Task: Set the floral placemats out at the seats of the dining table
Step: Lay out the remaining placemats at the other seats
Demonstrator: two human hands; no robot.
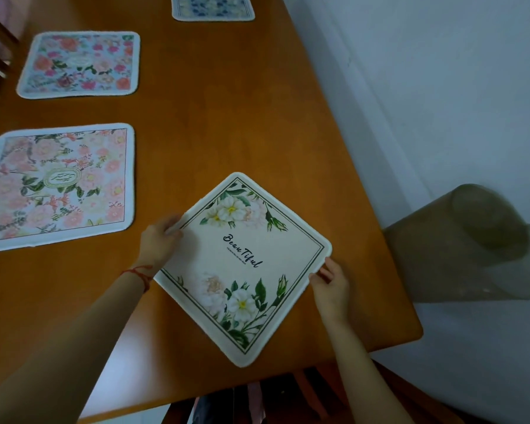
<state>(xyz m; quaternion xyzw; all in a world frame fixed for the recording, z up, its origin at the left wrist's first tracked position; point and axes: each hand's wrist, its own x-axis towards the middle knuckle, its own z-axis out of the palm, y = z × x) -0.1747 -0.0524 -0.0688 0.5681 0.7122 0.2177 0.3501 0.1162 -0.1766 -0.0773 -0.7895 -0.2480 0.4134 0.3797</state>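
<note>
While both hands pinch it at opposite edges, left hand [161, 240] and right hand [329, 281], the cream placemat [242, 267] sits cornerwise at lower centre of the table [221, 117]. It looks light, thin and floppy, best held by its borders. Three placemats lie flat beyond: pink placemat [55, 185], blue-pink placemat [78, 64], blue placemat [213, 7].

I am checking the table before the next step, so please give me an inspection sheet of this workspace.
Surface: wooden dining table, mats lying on it.
Job's things: cream mat turned cornerwise near the table's edge; pink mat, red-flowered mat and blue mat lie flat and square.
Clutter: nothing seen.
Grippers: left hand and right hand each grip a corner of the cream mat.
Cables: nothing seen.
Surroundings: white wall; brown translucent roll beside the table.
</note>
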